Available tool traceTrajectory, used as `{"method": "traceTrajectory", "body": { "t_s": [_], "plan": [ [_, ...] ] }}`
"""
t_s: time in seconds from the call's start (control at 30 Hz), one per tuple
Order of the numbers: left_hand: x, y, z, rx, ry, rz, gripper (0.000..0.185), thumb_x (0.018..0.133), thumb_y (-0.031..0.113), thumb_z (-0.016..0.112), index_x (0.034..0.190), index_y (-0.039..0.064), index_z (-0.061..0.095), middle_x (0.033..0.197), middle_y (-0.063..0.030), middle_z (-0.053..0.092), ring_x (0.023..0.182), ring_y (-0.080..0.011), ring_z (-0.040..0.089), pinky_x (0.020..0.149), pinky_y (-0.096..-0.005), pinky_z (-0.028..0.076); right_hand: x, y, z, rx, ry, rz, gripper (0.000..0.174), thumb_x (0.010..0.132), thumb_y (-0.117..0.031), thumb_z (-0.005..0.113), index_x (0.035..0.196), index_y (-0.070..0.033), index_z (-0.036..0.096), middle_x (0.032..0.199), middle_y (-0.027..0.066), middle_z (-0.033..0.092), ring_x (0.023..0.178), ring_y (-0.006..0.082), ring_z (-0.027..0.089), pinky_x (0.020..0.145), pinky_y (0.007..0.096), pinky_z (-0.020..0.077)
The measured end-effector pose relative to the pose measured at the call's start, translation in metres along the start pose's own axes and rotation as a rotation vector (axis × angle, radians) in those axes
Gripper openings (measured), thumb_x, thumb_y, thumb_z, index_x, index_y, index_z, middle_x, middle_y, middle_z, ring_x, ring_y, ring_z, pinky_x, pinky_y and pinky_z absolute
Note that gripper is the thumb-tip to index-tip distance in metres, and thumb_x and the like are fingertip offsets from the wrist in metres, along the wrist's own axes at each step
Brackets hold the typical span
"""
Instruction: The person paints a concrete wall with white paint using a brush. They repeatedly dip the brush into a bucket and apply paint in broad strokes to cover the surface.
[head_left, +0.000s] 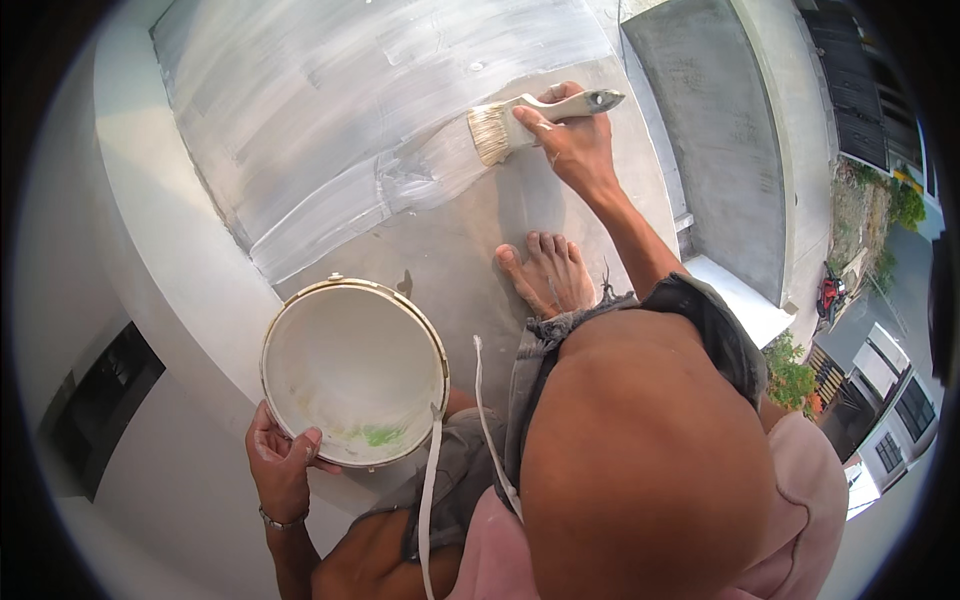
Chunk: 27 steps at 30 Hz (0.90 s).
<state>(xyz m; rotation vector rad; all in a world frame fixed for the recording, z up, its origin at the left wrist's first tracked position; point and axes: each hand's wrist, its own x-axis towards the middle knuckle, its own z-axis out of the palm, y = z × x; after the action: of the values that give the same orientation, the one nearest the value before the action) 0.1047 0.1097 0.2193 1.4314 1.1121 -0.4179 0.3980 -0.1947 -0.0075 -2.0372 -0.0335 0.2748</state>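
My right hand (576, 142) grips a wide paintbrush (540, 120) by its pale handle, the thumb pressed near the ferrule. Its light bristles touch the grey concrete surface (450, 232) at the end of a wet whitish streak (427, 165). Beyond that streak, a broad whitish coating (315, 97) covers the surface up to a low side wall. My left hand (281, 450) holds the rim of a round white plastic bucket (337, 352), thumb inside the lip. Pale residue and a green smear (382, 433) mark the bucket's inner wall. Whitish paint spots both hands.
My bare foot (551, 274) rests on the bare concrete below the brush. A pale raised wall (157, 157) borders the surface on the left. Past its right edge lies a lower grey slab (712, 135). Farther right are plants (789, 371), a red motorbike (830, 294) and houses (892, 442).
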Motion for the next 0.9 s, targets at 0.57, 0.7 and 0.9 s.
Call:
{"method": "traceTrajectory", "body": {
  "t_s": [0.57, 0.7, 0.9],
  "plan": [
    [-0.005, -0.004, 0.004, 0.052, 0.023, 0.053, 0.039, 0.093, 0.011, 0.067, 0.124, -0.005, 0.051, 0.106, -0.0164, 0.071, 0.074, -0.0197, 0.075, 0.05, -0.0273, 0.065, -0.016, -0.022, 0.0, 0.139, 0.101, -0.043, 0.033, 0.09, -0.023, 0.086, 0.109, 0.001, 0.074, 0.092, 0.0118, 0.076, 0.082, 0.0203, 0.072, 0.074, 0.035, 0.057],
    [-0.008, -0.007, 0.008, 0.061, 0.053, 0.049, 0.04, 0.093, 0.011, 0.067, 0.125, -0.005, 0.051, 0.107, -0.0166, 0.071, 0.075, -0.02, 0.075, 0.049, -0.0269, 0.065, 0.027, 0.035, -0.05, 0.119, 0.268, 0.103, 0.037, 0.09, -0.024, 0.087, 0.108, 0.005, 0.073, 0.083, 0.0089, 0.074, 0.065, 0.0113, 0.064, 0.058, 0.0268, 0.0501],
    [-0.005, -0.003, 0.004, 0.08, 0.047, 0.041, 0.041, 0.093, 0.012, 0.068, 0.125, -0.005, 0.051, 0.105, -0.0153, 0.07, 0.072, -0.0186, 0.074, 0.049, -0.0265, 0.065, 0.019, 0.007, -0.07, -0.413, 0.318, -0.47, 0.027, 0.096, -0.004, 0.069, 0.122, -0.004, 0.067, 0.122, 0.0177, 0.066, 0.11, 0.0361, 0.064, 0.092, 0.0445, 0.0554]
  ]
}}
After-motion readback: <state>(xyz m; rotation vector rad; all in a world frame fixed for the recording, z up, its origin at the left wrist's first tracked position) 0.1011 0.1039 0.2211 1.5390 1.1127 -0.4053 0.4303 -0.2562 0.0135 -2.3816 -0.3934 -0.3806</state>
